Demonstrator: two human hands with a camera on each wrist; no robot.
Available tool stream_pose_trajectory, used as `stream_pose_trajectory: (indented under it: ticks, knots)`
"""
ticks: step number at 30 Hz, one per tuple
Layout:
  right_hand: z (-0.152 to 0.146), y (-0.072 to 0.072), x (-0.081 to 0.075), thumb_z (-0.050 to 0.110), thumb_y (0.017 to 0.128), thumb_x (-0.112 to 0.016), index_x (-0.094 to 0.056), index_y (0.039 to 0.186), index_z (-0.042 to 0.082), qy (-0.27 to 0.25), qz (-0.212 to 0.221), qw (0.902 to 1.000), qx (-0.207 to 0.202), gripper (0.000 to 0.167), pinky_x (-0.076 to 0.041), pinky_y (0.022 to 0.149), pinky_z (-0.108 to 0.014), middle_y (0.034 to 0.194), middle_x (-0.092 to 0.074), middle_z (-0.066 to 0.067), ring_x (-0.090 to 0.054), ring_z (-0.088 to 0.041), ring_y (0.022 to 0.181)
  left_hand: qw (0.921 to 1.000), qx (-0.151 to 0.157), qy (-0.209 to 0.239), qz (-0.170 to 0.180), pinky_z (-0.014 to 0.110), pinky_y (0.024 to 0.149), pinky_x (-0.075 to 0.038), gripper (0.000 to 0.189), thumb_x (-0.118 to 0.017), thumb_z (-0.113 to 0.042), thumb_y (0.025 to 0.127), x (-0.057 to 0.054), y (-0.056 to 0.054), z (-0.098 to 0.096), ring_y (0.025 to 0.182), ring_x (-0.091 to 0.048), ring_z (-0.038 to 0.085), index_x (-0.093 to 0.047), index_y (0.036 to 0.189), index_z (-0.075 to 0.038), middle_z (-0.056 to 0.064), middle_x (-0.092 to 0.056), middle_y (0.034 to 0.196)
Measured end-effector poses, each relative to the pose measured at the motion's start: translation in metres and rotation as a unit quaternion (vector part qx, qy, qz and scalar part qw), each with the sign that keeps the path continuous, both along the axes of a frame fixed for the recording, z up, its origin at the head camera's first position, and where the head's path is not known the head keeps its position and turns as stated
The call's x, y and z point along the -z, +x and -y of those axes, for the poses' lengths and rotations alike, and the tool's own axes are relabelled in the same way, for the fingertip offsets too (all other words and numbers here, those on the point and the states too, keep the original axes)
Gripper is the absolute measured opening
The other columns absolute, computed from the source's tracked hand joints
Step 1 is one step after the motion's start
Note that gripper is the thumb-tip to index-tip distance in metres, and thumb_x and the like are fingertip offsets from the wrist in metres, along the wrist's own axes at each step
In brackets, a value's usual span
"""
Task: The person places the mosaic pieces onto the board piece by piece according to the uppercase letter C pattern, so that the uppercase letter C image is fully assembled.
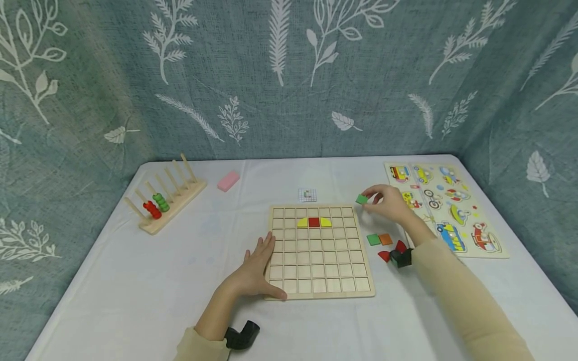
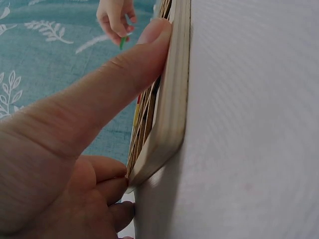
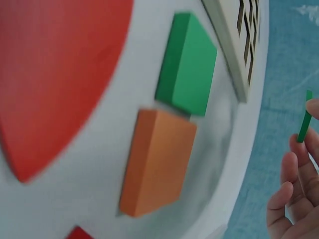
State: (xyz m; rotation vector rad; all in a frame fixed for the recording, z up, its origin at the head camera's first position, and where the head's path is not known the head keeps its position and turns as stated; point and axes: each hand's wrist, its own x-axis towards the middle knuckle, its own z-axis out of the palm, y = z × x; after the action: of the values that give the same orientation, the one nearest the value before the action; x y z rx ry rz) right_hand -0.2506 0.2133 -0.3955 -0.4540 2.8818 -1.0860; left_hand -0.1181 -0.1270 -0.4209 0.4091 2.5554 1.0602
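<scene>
Our right hand (image 1: 389, 201) pinches a thin green square tile (image 1: 362, 199) near the far right corner of the pale wooden board (image 1: 317, 258). Our left hand (image 1: 250, 271), fingers spread, rests along the board's left edge. We'd best steady the board and hold the tile lightly by its edges. Among shallow square cells, a red square (image 1: 313, 222) sits between yellow rounded pieces (image 1: 325, 222).

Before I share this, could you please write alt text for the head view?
A right hand pinches a green tile by the far right corner of a wooden grid board; the left hand touches its left edge. On the board, a red square sits between two yellow pieces; another green tile and an orange tile lie to its right.
</scene>
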Motion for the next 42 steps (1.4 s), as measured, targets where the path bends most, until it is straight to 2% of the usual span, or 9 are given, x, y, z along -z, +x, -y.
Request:
stream_pose_trajectory:
  ticks: [11, 16, 23, 35, 42]
  knots:
    - [0.014, 0.014, -0.002, 0.011, 0.078, -0.07, -0.066, 0.104, 0.002, -0.013, -0.011, 0.9991, -0.039, 0.027, -0.04, 0.057, -0.03, 0.097, -0.062, -0.011, -0.051, -0.02, 0.075, 1.0, 0.001, 0.003, 0.001, 0.056, 0.106, 0.004, 0.128, -0.089, -0.032, 0.051, 0.0, 0.0, 0.0, 0.137, 0.005, 0.033, -0.01, 0.144, 0.005, 0.017, 0.0, 0.151]
    - [0.02, 0.017, -0.002, 0.008, 0.077, -0.071, -0.066, 0.102, 0.0, -0.023, -0.027, 0.9975, -0.061, 0.027, -0.042, 0.059, -0.03, 0.097, -0.062, -0.012, -0.052, -0.02, 0.075, 1.0, 0.001, 0.002, 0.001, 0.056, 0.106, 0.004, 0.128, -0.089, -0.033, 0.051, 0.0, 0.0, 0.0, 0.137, 0.005, 0.033, -0.01, 0.144, 0.005, 0.017, 0.0, 0.151]
    - [0.027, 0.023, -0.004, 0.008, 0.078, -0.07, -0.066, 0.103, 0.002, -0.026, -0.024, 0.9961, -0.08, 0.026, -0.043, 0.063, -0.032, 0.098, -0.062, -0.009, -0.052, -0.019, 0.077, 1.0, -0.001, 0.003, 0.003, 0.055, 0.106, 0.004, 0.128, -0.089, -0.033, 0.051, 0.0, 0.0, 0.0, 0.138, 0.005, 0.033, -0.01, 0.144, 0.005, 0.017, 0.0, 0.151]
    - [0.041, 0.028, -0.003, 0.008, 0.076, -0.072, -0.068, 0.1, 0.004, -0.031, -0.034, 0.992, -0.118, 0.025, -0.043, 0.062, -0.031, 0.096, -0.063, -0.006, -0.053, -0.017, 0.076, 1.0, 0.002, 0.0, 0.003, 0.056, 0.106, 0.004, 0.127, -0.089, -0.032, 0.051, -0.001, 0.0, -0.001, 0.138, 0.005, 0.033, -0.01, 0.144, 0.005, 0.017, 0.0, 0.151]
    - [0.048, 0.028, 0.002, 0.008, 0.075, -0.072, -0.069, 0.098, 0.005, -0.045, -0.033, 0.9898, -0.131, 0.023, -0.044, 0.057, -0.027, 0.094, -0.063, -0.004, -0.051, -0.016, 0.074, 1.0, 0.0, 0.002, 0.002, 0.055, 0.106, 0.004, 0.127, -0.089, -0.031, 0.051, -0.001, 0.001, -0.001, 0.138, 0.005, 0.033, -0.01, 0.143, 0.006, 0.017, 0.0, 0.151]
